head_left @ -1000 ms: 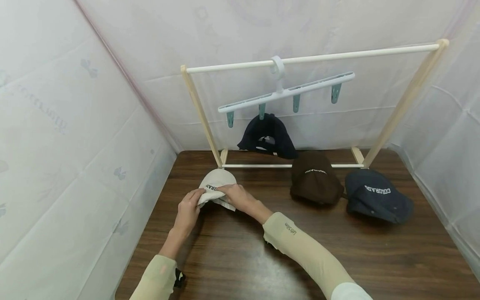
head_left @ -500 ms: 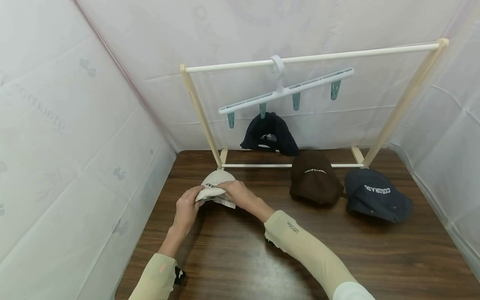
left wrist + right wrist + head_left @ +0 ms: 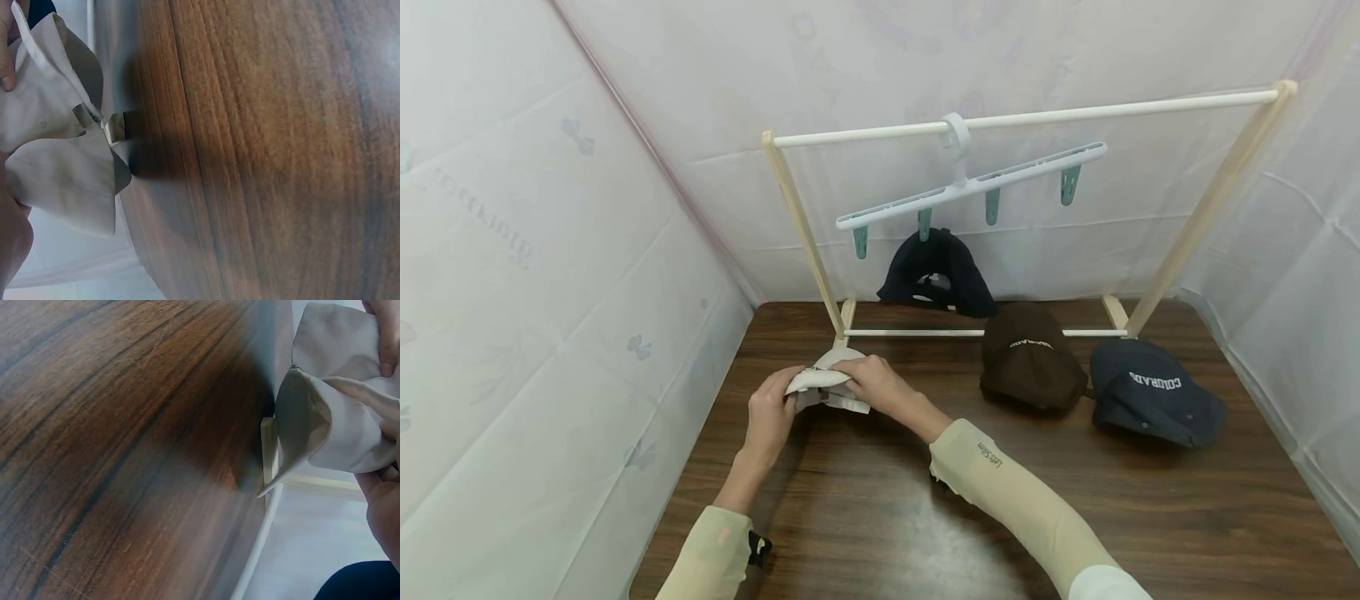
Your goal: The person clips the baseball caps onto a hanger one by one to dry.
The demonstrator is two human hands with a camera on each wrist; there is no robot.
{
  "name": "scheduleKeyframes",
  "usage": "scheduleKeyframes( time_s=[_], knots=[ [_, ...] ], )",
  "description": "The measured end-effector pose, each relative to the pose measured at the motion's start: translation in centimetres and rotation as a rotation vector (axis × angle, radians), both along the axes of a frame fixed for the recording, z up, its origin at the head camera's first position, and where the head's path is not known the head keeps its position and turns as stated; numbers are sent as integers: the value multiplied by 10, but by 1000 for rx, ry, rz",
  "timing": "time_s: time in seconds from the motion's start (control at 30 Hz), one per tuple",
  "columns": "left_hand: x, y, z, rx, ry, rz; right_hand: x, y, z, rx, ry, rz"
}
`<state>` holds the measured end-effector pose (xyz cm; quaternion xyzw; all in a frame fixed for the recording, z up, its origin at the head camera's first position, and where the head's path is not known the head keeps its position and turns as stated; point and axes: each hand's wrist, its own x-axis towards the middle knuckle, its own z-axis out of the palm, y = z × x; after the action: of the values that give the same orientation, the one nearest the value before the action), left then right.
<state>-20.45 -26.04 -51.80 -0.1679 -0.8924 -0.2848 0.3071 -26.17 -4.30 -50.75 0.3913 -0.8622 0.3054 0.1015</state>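
Observation:
An off-white baseball cap [image 3: 829, 379] is held between both hands near the foot of the rack's left post. My left hand [image 3: 770, 410] pinches its left side, fingers on top. Gripping the other side is my right hand [image 3: 882, 389]. Dark lettering on the cap's front is mostly hidden by the fingers. In the left wrist view, folded cap fabric [image 3: 65, 178] hangs beside the table edge, its underside toward the camera. From the right wrist, the cap's hollow inside [image 3: 303, 415] shows; it appears slightly above the tabletop.
A wooden rack with a white rail [image 3: 1120, 110] carries a white clip hanger [image 3: 895, 208] with teal clips. A black cap [image 3: 973, 283] hangs from one clip. A brown cap [image 3: 1030, 375] and a dark blue cap [image 3: 1157, 396] lie on the brown table [image 3: 880, 517].
Both hands have tilted the off-white cap, turning its lettered front away and up so more of its underside edge shows. The hands shifted slightly upward. The hanger sways a little.

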Motion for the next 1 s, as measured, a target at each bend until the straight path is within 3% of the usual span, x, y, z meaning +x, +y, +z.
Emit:
scheduleKeyframes(
  time_s=[0.4,1.0],
  knots=[
    [-4,4,6,-2,4,-18,-1,6,9,-6,-4,-8],
    [-21,20,24,9,80,-47,-4,20,27,-48,42,-61]
  ],
)
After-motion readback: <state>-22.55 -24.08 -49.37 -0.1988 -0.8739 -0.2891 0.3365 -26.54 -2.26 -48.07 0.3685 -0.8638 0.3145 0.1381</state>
